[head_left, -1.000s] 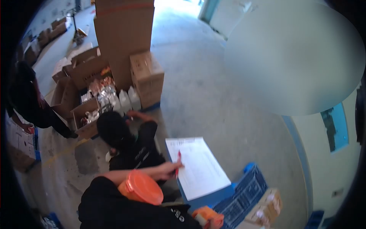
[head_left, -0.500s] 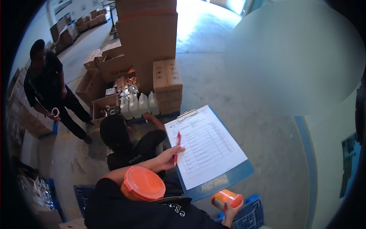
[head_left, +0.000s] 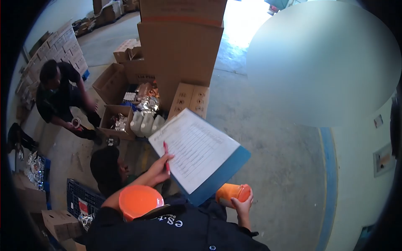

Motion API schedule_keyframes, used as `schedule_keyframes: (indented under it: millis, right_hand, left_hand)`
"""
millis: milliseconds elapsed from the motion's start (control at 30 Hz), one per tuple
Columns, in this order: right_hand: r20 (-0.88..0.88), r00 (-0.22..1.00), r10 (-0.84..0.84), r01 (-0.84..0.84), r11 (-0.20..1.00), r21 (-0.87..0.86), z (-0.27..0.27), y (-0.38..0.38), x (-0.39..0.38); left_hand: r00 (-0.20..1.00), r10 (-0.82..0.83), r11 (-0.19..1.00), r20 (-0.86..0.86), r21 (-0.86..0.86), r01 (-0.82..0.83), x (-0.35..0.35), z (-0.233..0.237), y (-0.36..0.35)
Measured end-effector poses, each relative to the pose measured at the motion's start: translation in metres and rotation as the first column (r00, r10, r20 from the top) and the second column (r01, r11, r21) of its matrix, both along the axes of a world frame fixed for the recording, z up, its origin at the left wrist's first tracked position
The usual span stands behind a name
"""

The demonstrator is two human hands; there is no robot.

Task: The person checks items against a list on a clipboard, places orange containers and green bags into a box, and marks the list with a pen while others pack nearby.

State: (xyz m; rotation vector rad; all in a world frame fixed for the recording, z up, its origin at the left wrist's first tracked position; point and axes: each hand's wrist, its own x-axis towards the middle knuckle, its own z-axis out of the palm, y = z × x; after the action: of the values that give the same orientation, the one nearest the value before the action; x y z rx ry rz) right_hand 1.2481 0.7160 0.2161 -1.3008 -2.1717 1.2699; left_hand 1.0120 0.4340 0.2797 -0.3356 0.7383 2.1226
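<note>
My left hand (head_left: 159,170) is closed at the left edge of a blue clipboard (head_left: 226,170), with a red pen (head_left: 166,155) also at its fingers. White printed sheets (head_left: 193,146) with a table lie on the clipboard. In the crook of my left arm rests a round tub with an orange lid (head_left: 140,200). My right hand (head_left: 243,205) grips an orange jar (head_left: 227,194), tilted on its side, by its lidded end, just below the clipboard's lower right edge.
A crouching co-worker (head_left: 104,169) is at my left; another person (head_left: 63,96) farther off holds a tape roll (head_left: 76,122). Ahead stand tall cartons (head_left: 180,54), an open box (head_left: 113,121) and white jugs (head_left: 146,124). A dark pallet (head_left: 77,194) lies left.
The clipboard has shifted left and turned in view, now covering part of the carton stack. The orange jar has moved left and up. The standing person leans more toward the open box.
</note>
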Motion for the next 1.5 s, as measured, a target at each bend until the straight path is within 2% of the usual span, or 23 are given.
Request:
schedule_keyframes:
  millis: [133,233,333,400,433,467,533,600,733,900,967,1033,1167,1200,1233,1267,1300,1333,1367,1400,1433,1467,1500]
  right_hand:
    - [0.129,0.951,0.282,-0.285,0.958,0.01,0.025,0.068,-0.14]
    - [0.425,0.783,0.455,-0.538,0.837,0.095,0.037,0.092,-0.25]
    - [0.28,0.604,0.746,-0.797,0.571,0.197,0.033,0.098,-0.347]
    - [0.274,0.444,0.853,-0.889,0.38,0.256,0.047,0.087,-0.402]
    - [0.333,0.355,0.873,-0.921,0.266,0.285,0.055,0.075,-0.428]
    - [0.366,0.282,0.887,-0.932,0.162,0.325,0.059,0.063,-0.447]
    - [0.395,0.193,0.898,-0.931,0.041,0.363,0.057,0.036,-0.481]
    - [0.528,0.03,0.849,-0.877,-0.231,0.421,0.044,0.012,-0.508]
    - [0.579,-0.108,0.808,-0.839,-0.387,0.383,0.024,-0.014,-0.545]
    - [0.686,-0.301,0.663,-0.64,-0.673,0.37,-0.001,-0.009,-0.594]
    - [0.724,-0.405,0.558,-0.595,-0.763,0.255,-0.023,0.0,-0.606]
    - [0.551,-0.481,0.682,-0.624,-0.708,0.331,-0.038,0.021,-0.615]
    - [0.625,-0.511,0.59,-0.456,-0.802,0.385,0.004,0.034,-0.641]
    - [0.313,-0.675,0.668,-0.531,-0.735,0.422,0.038,0.029,-0.661]
    - [-0.047,-0.747,0.664,-0.619,-0.667,0.415,0.088,0.027,-0.678]
    - [-0.002,-0.639,0.769,-0.705,-0.585,0.4,0.217,0.052,-0.673]
    - [-0.095,-0.629,0.771,-0.699,-0.508,0.504,0.288,0.078,-0.687]
    - [-0.226,-0.691,0.687,-0.471,-0.191,0.861,0.347,0.103,-0.697]
    - [-0.597,-0.703,0.386,-0.664,-0.055,0.746,0.387,0.121,-0.701]
    - [-0.598,-0.703,0.385,-0.663,-0.05,0.747,0.421,0.121,-0.706]
    - [-0.363,-0.694,0.621,-0.422,0.058,0.905,0.455,0.118,-0.713]
    - [-0.143,-0.551,0.822,-0.13,0.085,0.988,0.486,0.113,-0.721]
    - [0.025,-0.301,0.953,0.162,0.025,0.986,0.508,0.108,-0.733]
  left_hand:
    - [0.981,0.17,0.985,0.098,-0.03,-0.167,-0.022,-0.011,0.012]
    - [0.921,0.381,0.924,0.074,-0.003,-0.382,-0.032,-0.007,0.033]
    - [0.78,0.624,0.779,0.044,0.039,-0.626,-0.035,-0.008,0.043]
    - [0.625,0.758,0.642,0.185,-0.039,-0.766,-0.041,0.06,0.078]
    - [0.565,0.814,0.574,0.134,-0.046,-0.817,-0.043,0.076,0.087]
    - [0.408,0.9,0.428,0.152,-0.138,-0.893,-0.048,0.103,0.101]
    - [0.607,0.792,0.609,-0.065,0.162,-0.776,-0.03,0.046,0.064]
    - [0.519,0.846,0.529,-0.125,0.066,-0.846,-0.039,0.05,0.069]
    - [0.337,0.922,0.336,-0.188,-0.037,-0.941,-0.059,0.046,0.058]
    - [0.337,0.907,0.341,-0.255,-0.026,-0.94,-0.091,0.076,0.071]
    - [0.299,0.928,0.302,-0.224,-0.02,-0.953,-0.102,0.069,0.068]
    - [0.257,0.948,0.261,-0.187,-0.002,-0.965,-0.121,0.061,0.067]
    - [0.239,0.954,0.257,-0.179,0.087,-0.962,-0.162,0.044,0.087]
    - [0.258,0.95,0.277,-0.178,0.093,-0.956,-0.167,0.045,0.087]
    - [0.227,0.955,0.245,-0.189,0.079,-0.966,-0.174,0.042,0.088]
    - [0.222,0.954,0.241,-0.2,0.077,-0.967,-0.18,0.042,0.09]
    - [0.232,0.955,0.253,-0.187,0.094,-0.963,-0.186,0.042,0.093]
    - [0.246,0.954,0.267,-0.173,0.111,-0.957,-0.191,0.039,0.095]
    - [0.241,0.96,0.26,-0.144,0.131,-0.957,-0.195,0.029,0.096]
    - [0.242,0.959,0.262,-0.149,0.132,-0.956,-0.203,0.034,0.102]
    - [0.2,0.959,0.222,-0.201,0.092,-0.971,-0.213,0.042,0.112]
    - [0.16,0.953,0.178,-0.256,0.052,-0.983,-0.222,0.049,0.119]
    - [0.165,0.964,0.18,-0.208,0.053,-0.982,-0.228,0.048,0.122]
